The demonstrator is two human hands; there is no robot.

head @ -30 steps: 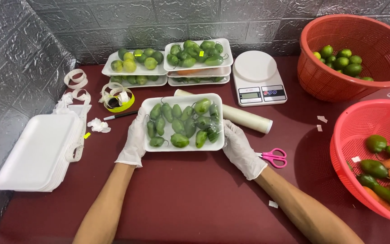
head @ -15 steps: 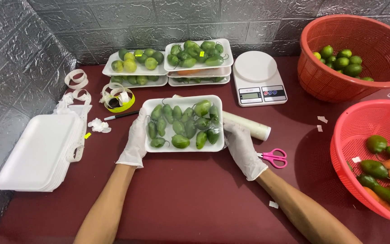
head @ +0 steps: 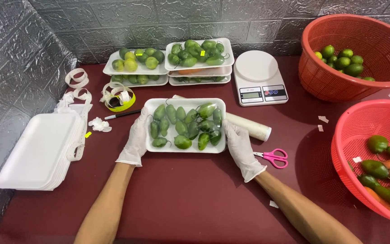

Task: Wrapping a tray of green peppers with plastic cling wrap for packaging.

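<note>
The dark red table [head: 195, 203] carries everything. At two o'clock stands a big red basket [head: 375, 31] of limes [head: 344, 61], at least eight showing; at three o'clock a second, pinker basket [head: 362, 131] holds green peppers and carrots, cut off by the frame so I can't count them. At nine o'clock lies one stack of empty white foam trays [head: 37, 151], within easy reach of the left arm, I'd judge. At twelve o'clock sit four packed trays [head: 168, 68] in two piles of two, pushed back against the wall, seemingly to keep the middle free. One white kitchen scale [head: 259, 77] stands at one o'clock.

In the centre is the foam tray of small green peppers [head: 185, 125], roughly fourteen of them, flat on the table. The left hand [head: 136, 140], gloved white, cups its nine o'clock edge with fingers together against the rim; the right hand [head: 240, 147], also gloved, presses the three o'clock edge, fingers close together and laid along it. Both seem to steady it level.

Behind the tray lies one roll of cling film [head: 249, 126]; one pair of pink scissors [head: 274, 157] at four o'clock; a yellow-edged tape roll [head: 119, 97] and a pen [head: 123, 114] at ten o'clock.
</note>
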